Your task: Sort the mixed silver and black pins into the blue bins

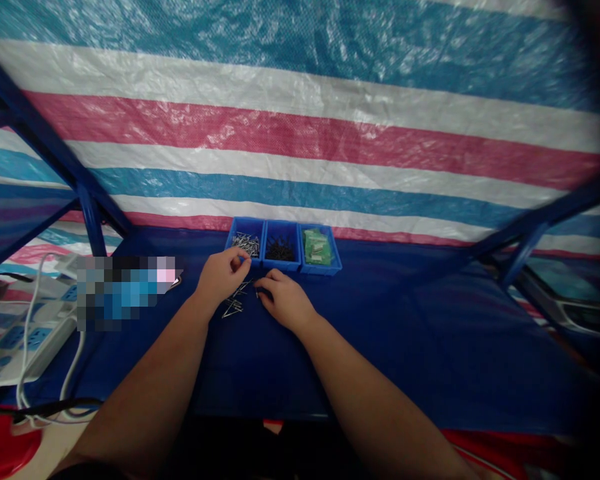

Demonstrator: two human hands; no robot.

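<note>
My left hand [223, 275] is closed in a pinch just in front of the left blue bin [229, 245]; whatever its fingertips hold is too small to make out. My right hand [287, 300] hovers low over the table to the right, thumb and fingers curled together, with a tiny pale bit at their tips that I cannot name. Between the hands lies a loose pile of thin silver nail-like pins [233, 307]. More silver pins [246, 244] fill the left bin. Dark, thin pieces [280, 249] lie in the middle bin, and green packets [319, 247] in the right one.
The bins stand joined in a row at the back of the blue table [405, 347], before a striped tarp [330, 133]. At left are white power strips [35, 343] with cables and a pixelated area. Blue metal frame bars [91, 220] rise at both sides.
</note>
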